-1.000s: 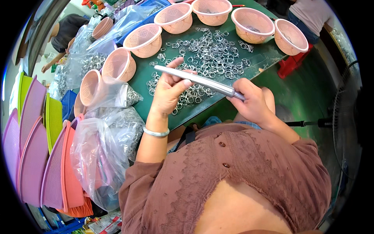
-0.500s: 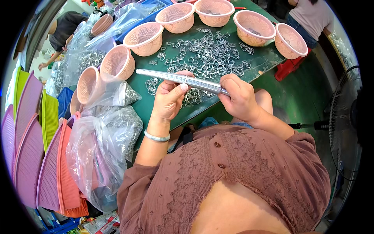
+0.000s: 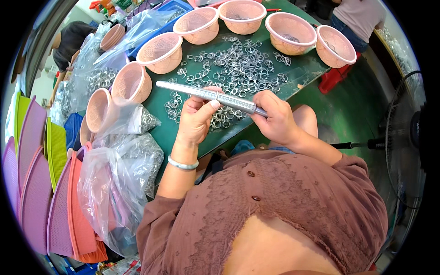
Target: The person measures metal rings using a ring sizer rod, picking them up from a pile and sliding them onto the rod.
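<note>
A tapered silver ring mandrel (image 3: 183, 89) with scale marks lies almost level over the table's near edge, its thin end toward the left. Closed around its handle at the right end is my right hand (image 3: 276, 117). My left hand (image 3: 195, 120), a pale bangle at its wrist, pinches a ring (image 3: 217, 95) around the middle of the mandrel. The fingers partly hide this ring. Just beyond both hands, a loose pile of silver-coloured rings (image 3: 243, 59) spreads over the green tabletop (image 3: 300, 75).
Pink baskets (image 3: 160, 52) curve around the pile, some with rings inside. Clear bags of rings (image 3: 133, 160) lie at the left, beside stacked purple baskets (image 3: 39, 192). A fan (image 3: 403, 142) stands at right. Two other people are beyond the table, near a red stool (image 3: 337, 79).
The view has shifted slightly, so the table and baskets sit a little lower and further left. Both hands keep their hold on the ring and mandrel.
</note>
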A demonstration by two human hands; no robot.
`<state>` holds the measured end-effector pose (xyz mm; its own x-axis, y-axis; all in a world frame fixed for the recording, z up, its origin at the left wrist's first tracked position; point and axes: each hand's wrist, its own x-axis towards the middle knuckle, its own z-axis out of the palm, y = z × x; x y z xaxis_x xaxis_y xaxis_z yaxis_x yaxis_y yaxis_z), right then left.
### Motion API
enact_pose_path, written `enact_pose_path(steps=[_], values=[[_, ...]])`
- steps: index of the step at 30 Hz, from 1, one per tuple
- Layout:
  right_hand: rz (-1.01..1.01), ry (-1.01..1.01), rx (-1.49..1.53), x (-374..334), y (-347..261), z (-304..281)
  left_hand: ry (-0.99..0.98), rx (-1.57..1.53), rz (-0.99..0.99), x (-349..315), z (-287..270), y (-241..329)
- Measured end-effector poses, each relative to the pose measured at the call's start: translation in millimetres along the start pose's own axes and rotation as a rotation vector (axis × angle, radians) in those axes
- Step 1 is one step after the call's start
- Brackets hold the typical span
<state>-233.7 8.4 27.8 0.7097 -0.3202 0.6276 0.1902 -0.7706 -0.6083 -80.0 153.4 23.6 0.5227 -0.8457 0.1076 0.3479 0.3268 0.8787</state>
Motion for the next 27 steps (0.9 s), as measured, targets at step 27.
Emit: enact_pose_path(steps=[27], values=[[0.206,0.328,0.105,-19.3,43.0,-79.7,-0.279,0.242,-0.064,105.7,111.6,-9.3]])
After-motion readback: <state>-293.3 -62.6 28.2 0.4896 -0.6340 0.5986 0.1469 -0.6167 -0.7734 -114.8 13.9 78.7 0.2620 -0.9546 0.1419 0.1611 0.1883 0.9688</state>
